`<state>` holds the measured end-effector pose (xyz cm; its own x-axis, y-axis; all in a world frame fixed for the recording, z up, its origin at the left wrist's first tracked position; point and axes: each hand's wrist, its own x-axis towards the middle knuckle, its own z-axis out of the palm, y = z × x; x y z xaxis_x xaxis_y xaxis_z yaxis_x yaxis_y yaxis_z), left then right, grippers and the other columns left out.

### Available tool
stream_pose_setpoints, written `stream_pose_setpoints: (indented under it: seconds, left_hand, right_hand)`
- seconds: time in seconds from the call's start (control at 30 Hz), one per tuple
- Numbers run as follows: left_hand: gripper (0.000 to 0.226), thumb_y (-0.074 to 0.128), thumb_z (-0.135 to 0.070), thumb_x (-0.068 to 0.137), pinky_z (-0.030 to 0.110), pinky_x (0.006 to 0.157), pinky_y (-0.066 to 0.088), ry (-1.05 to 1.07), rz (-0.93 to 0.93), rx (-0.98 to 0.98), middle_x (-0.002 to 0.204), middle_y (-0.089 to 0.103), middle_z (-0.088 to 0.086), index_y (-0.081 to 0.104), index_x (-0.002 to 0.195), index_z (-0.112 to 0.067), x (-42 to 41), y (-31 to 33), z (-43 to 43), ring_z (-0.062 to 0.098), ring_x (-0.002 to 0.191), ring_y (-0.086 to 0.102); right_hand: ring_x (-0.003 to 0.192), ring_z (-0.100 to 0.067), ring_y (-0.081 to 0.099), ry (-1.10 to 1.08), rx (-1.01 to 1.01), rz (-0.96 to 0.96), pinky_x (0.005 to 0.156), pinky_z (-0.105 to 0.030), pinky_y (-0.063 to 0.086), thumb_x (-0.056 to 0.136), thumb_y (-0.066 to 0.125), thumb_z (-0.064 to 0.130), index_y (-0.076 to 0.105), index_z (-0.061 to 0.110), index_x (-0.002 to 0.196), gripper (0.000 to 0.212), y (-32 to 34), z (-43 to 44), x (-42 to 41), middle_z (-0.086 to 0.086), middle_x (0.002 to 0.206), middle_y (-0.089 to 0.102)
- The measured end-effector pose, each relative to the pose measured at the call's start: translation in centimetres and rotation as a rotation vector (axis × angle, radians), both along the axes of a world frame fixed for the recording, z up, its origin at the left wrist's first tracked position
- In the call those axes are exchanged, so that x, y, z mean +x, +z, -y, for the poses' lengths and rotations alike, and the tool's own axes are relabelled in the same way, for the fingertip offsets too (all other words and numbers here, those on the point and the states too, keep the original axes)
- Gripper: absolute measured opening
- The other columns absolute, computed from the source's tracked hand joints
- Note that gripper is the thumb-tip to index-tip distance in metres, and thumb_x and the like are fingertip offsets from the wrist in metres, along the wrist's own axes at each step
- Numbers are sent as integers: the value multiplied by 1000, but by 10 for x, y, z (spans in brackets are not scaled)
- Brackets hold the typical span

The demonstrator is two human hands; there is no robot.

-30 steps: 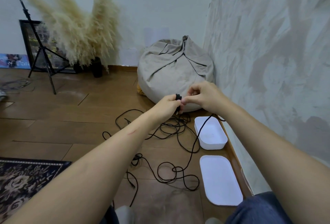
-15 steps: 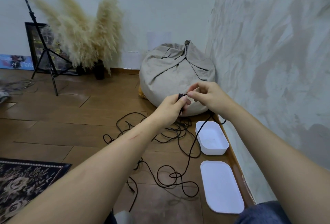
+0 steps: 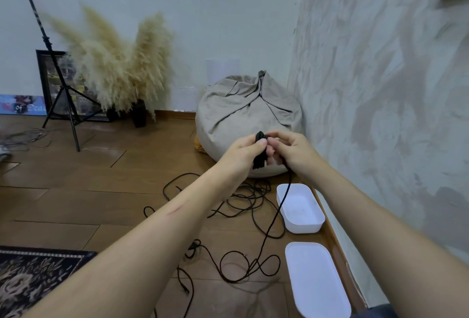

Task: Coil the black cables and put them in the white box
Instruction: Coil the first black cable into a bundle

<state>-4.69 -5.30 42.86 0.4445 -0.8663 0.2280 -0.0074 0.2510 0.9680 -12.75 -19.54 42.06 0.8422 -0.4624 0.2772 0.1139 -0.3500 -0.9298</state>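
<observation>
Now both hands meet in the air above the brown wooden floor point(image 3: 83, 198), in front of a grey fabric beanbag point(image 3: 241, 117) that sits in the floor's far right corner. The left hand point(image 3: 242, 153) pinches a small folded bundle of thin black cable point(image 3: 259, 159) between thumb and curled fingers. The right hand point(image 3: 295, 155) touches that bundle, its fingers curled round the cable strand, which drops from under the palm across the left rim of an open rectangular white plastic box point(image 3: 317, 226). The strand ends in loose loops of cable point(image 3: 250, 265) on the floor, and more lies tangled near the beanbag. Along the floor's right edge stands the box, with a flat white lid point(image 3: 317, 282) just beside it, nearer the person. A dark patterned rug point(image 3: 30, 279) covers the near left corner.
</observation>
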Motion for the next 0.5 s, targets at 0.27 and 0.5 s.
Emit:
stream_pose_setpoints:
  seconds: [0.27,0.5]
  left_hand:
    - [21,41,-9,109,21,78,50,282,-63,-95,84,55,-1,61,109,-12,22,8,-3,12,84,59]
    - [20,43,-12,107,16,77,46,634,82,-19,86,58,-4,62,109,-14,32,-11,0,6,81,59]
  right_hand:
    - [61,-13,49,193,-229,-234,57,-21,41,107,43,19,63,21,105,20,-12,-37,14,-5,73,59]
    - [56,-11,52,239,-397,-354,55,-25,42,98,52,14,64,5,96,15,-13,-55,32,3,68,63]
